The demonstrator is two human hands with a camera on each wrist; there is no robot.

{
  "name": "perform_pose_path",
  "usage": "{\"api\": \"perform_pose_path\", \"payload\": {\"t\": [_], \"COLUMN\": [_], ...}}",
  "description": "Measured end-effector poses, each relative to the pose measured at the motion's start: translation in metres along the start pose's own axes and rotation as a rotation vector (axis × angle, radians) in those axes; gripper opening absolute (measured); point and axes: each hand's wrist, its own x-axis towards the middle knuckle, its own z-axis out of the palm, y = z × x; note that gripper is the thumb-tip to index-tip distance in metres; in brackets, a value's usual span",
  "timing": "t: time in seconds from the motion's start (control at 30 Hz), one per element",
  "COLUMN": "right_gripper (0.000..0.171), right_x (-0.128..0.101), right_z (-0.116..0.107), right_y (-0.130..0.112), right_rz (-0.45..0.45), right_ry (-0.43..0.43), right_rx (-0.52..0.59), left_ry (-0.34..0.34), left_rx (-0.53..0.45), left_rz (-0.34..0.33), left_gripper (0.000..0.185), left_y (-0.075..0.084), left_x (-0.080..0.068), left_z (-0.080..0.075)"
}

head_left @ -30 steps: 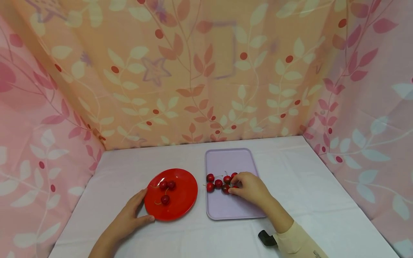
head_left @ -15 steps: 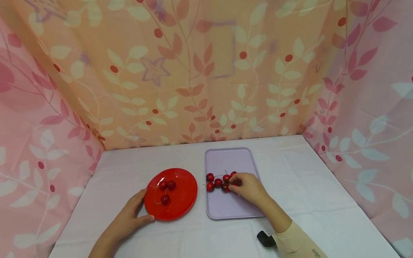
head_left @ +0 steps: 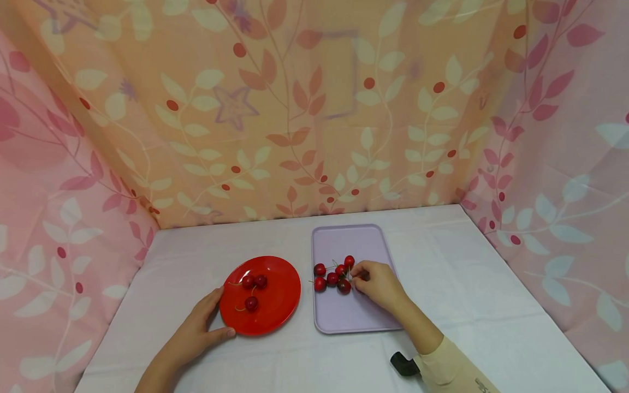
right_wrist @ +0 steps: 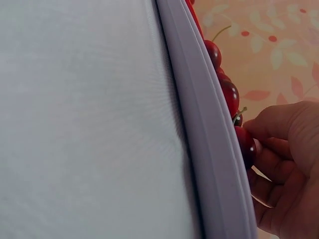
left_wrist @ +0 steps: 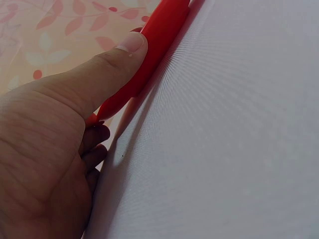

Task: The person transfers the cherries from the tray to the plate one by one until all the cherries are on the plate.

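Two cherries (head_left: 349, 261) slid left; my right hand (head_left: 380, 285) pinches a dark cherry (right_wrist: 245, 147), maybe nearly free. My left hand (head_left: 196, 333) touches the plate (head_left: 277, 308).

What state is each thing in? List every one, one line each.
Red plate: lying flat, partly covered
Plate cherries: three, whole, stems showing
Lilac tray: lying flat, partly covered
Tray cherries: clustered, some stemmed
Left hand: touching plate's rim
Right hand: pinching a cherry
White cloth: spread, lightly wrinkled
Patterned backdrop: hanging
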Motion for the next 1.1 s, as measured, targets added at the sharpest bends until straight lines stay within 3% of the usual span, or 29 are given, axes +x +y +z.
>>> {"api": "perform_pose_path", "payload": {"t": [0.4, 0.9, 1.1], "right_gripper": [0.007, 0.008, 0.008], "right_x": [-0.001, 0.001, 0.0], "right_z": [-0.012, -0.023, -0.026], "right_y": [0.0, -0.009, -0.015], "right_rz": [0.004, -0.117, -0.175], "right_ry": [0.092, 0.085, 0.102], "right_rx": [0.005, 0.048, 0.064], "left_ry": [-0.026, 0.004, -0.016], "left_rx": [-0.02, -0.012, -0.016], "left_rz": [-0.033, 0.007, -0.018], "left_gripper": [0.113, 0.113, 0.113], "left_y": [0.0, 0.0, 0.001], "left_x": [0.0, -0.002, -0.001], "left_z": [0.001, -0.001, 0.0]}}
